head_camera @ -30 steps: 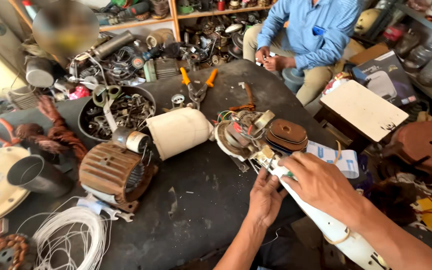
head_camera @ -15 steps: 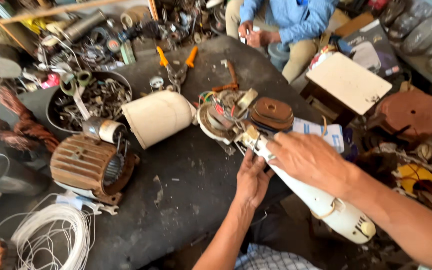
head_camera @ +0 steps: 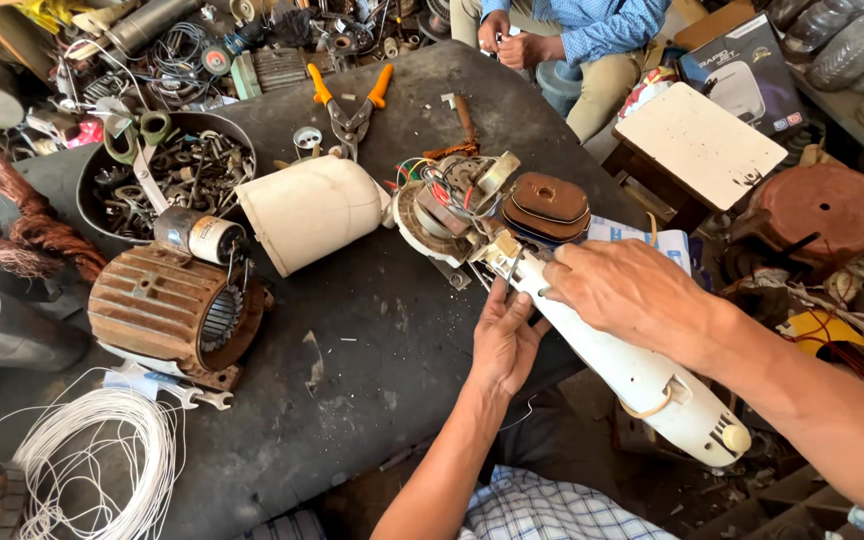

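Note:
A white fan stand arm point(head_camera: 642, 375) slopes from the dark table's right edge down toward me, with a knob at its lower end. Its upper end joins an opened fan motor point(head_camera: 452, 205) with coloured wires. My right hand point(head_camera: 627, 295) grips the arm near that joint from above. My left hand point(head_camera: 505, 340) is under the same joint, fingers curled against the arm. A brown oval cover point(head_camera: 549, 207) lies beside the motor.
A white cylindrical housing point(head_camera: 310, 212) lies mid-table, a rusty ribbed motor shell point(head_camera: 167, 310) to its left, orange-handled snips point(head_camera: 350, 105) behind. A bowl of scrap bolts point(head_camera: 187, 170), a coil of white wire point(head_camera: 102, 460) and another seated person point(head_camera: 572, 40) surround the dark table point(head_camera: 372, 340).
The view has shifted closer to the table. Both hands stay at the joint of the white arm, the right hand slightly farther along it.

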